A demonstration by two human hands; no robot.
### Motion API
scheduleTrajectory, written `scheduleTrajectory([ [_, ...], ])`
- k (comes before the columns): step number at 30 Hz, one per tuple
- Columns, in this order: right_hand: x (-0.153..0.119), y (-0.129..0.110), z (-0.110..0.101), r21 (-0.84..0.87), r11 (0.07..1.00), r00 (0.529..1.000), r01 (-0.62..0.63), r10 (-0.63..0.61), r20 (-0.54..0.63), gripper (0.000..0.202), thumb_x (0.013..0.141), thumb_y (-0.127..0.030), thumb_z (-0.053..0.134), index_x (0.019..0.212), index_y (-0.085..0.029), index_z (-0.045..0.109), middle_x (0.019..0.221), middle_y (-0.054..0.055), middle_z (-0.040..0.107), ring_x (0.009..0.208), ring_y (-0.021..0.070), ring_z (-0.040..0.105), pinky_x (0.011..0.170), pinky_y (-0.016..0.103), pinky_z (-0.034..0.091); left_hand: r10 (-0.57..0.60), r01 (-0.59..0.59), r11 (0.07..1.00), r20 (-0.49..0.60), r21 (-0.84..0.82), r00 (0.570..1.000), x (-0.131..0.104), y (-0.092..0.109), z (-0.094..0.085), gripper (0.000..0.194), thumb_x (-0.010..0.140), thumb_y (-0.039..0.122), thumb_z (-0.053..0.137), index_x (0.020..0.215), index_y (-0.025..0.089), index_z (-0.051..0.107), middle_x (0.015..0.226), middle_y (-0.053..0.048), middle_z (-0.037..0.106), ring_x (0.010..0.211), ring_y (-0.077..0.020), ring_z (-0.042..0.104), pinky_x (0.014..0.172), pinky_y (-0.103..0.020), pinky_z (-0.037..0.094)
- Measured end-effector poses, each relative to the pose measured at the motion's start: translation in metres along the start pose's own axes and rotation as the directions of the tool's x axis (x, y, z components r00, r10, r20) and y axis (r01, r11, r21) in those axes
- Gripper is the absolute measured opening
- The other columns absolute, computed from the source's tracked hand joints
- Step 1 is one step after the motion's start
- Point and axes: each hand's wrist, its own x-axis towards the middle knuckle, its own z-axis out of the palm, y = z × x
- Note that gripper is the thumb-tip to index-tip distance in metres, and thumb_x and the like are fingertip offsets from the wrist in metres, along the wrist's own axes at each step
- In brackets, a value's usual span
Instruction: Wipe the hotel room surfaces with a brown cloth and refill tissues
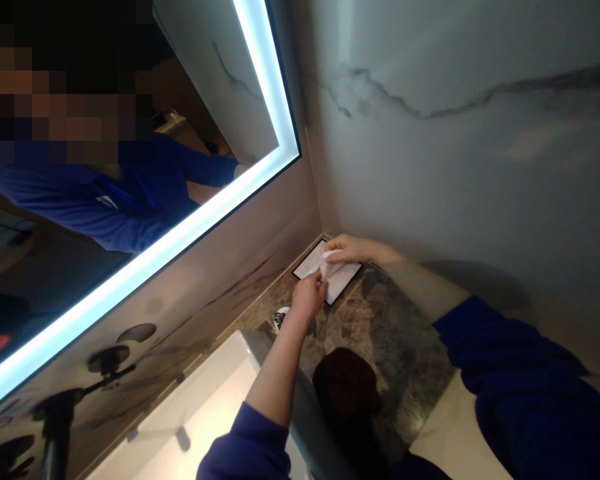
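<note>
Near the middle of the frame, two bare hands meet over a flat marbled panel with a dark edge, set in the corner of a brown stone counter. The right hand, its arm coming in from the lower right, has its fingers together on a crumpled white tissue, which lies over the upper part of the panel. The left hand reaches up from the bottom centre, its fingers curled at the tissue's lower left side; whether they pinch it or only touch it, I cannot tell. Just left of the left wrist is a small white-and-dark object, too small to make out. A white basin fills the lower centre-left, with a black faucet at the lower left. Between the basin and the counter's right end, at the bottom, sits a dark, rounded reddish-brown shape, too dim to identify. A mirror with a bright lit border crosses the upper left, reflecting a person in blue sleeves. A grey-veined wall takes up the upper right.
</note>
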Motion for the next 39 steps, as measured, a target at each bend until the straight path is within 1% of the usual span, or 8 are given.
scheduleTrajectory([
  [9, -0.001, 0.008, 0.01, 0.312, 0.949, 0.99, 0.035, 0.009, -0.139, 0.043, 0.068, -0.039, 0.066, 0.102, -0.015, 0.057, 0.083, 0.001, 0.059, 0.073, 0.0123, 0.053, 0.061, 0.022, 0.038, -0.024, 0.025, 1.0, -0.121, 0.004, 0.992, -0.003, -0.005, -0.005, 0.021, 0.084, 0.021, 0.054, 0.102, 0.013, 0.059, 0.102, -0.008, 0.066, 0.095, -0.0175, 0.061, 0.084, -0.025, 0.042],
  [14, 0.003, 0.006, 0.009, 0.311, 0.95, 0.986, 0.035, 0.018, -0.165, 0.038, 0.066, -0.034, 0.067, 0.098, -0.014, 0.061, 0.084, 0.002, 0.061, 0.074, 0.0126, 0.054, 0.064, 0.023, 0.039, -0.034, 0.042, 0.994, -0.086, 0.099, 0.996, 0.006, -0.001, -0.001, 0.015, 0.082, 0.019, 0.05, 0.089, 0.017, 0.064, 0.089, -0.01, 0.068, 0.088, -0.026, 0.063, 0.075, -0.032, 0.045],
  [21, -0.003, 0.011, 0.009, 0.512, 0.853, 0.928, 0.102, 0.104, -0.358, 0.042, 0.061, -0.029, 0.07, 0.099, -0.014, 0.059, 0.089, 0.002, 0.061, 0.08, 0.0112, 0.054, 0.073, 0.024, 0.041, 0.034, -0.022, 0.984, -0.068, 0.177, 0.997, 0.004, -0.001, -0.008, 0.032, 0.081, 0.009, 0.041, 0.103, 0.018, 0.063, 0.111, -0.011, 0.061, 0.093, -0.0265, 0.061, 0.079, -0.037, 0.046],
  [28, -0.007, 0.002, 0.013, 0.594, 0.797, 0.943, 0.106, 0.109, -0.314, 0.045, 0.061, -0.027, 0.071, 0.102, -0.015, 0.058, 0.086, 0.001, 0.061, 0.077, 0.0102, 0.055, 0.071, 0.023, 0.043, 0.12, -0.141, 0.986, -0.205, -0.094, 0.971, -0.003, 0.008, -0.009, 0.035, 0.079, 0.009, 0.052, 0.114, 0.011, 0.056, 0.113, -0.011, 0.061, 0.106, -0.0207, 0.056, 0.095, -0.03, 0.04],
  [31, -0.003, -0.003, 0.012, 0.574, 0.814, 0.957, 0.094, 0.085, -0.277, 0.045, 0.062, -0.028, 0.07, 0.103, -0.015, 0.058, 0.087, 0.002, 0.061, 0.077, 0.0106, 0.056, 0.07, 0.023, 0.044, 0.02, -0.05, 0.977, -0.144, -0.209, 0.989, 0.007, 0.012, -0.002, 0.049, 0.078, 0.013, 0.059, 0.126, 0.011, 0.049, 0.113, -0.01, 0.063, 0.103, -0.0208, 0.058, 0.093, -0.031, 0.042],
  [34, -0.002, -0.005, 0.007, 0.551, 0.828, 0.947, 0.104, 0.086, -0.309, 0.049, 0.063, -0.031, 0.068, 0.108, -0.015, 0.056, 0.092, 0.005, 0.061, 0.081, 0.0122, 0.056, 0.073, 0.026, 0.046, -0.054, 0.029, 0.972, -0.1, -0.232, 0.993, 0.015, 0.013, 0.001, 0.031, 0.079, 0.014, 0.059, 0.11, 0.012, 0.061, 0.099, -0.008, 0.068, 0.093, -0.0203, 0.062, 0.087, -0.03, 0.043],
  [36, -0.006, -0.004, 0.005, 0.521, 0.84, 0.892, 0.151, 0.112, -0.438, 0.053, 0.067, -0.035, 0.065, 0.115, -0.017, 0.052, 0.104, 0.008, 0.06, 0.088, 0.0146, 0.056, 0.075, 0.028, 0.047, -0.061, 0.036, 0.973, -0.104, -0.227, 0.993, 0.015, 0.011, -0.001, 0.02, 0.081, 0.013, 0.056, 0.1, 0.012, 0.065, 0.096, -0.008, 0.069, 0.091, -0.02, 0.062, 0.085, -0.029, 0.043],
  [39, -0.024, -0.005, 0.012, 0.423, 0.882, 0.656, 0.208, 0.196, -0.729, 0.049, 0.073, -0.043, 0.058, 0.114, -0.018, 0.049, 0.11, 0.01, 0.057, 0.091, 0.0175, 0.057, 0.073, 0.03, 0.048, -0.079, 0.044, 0.971, -0.138, -0.235, 0.987, 0.012, 0.009, -0.003, 0.023, 0.083, 0.012, 0.055, 0.105, 0.009, 0.06, 0.098, -0.009, 0.068, 0.091, -0.0177, 0.062, 0.083, -0.027, 0.044],
])
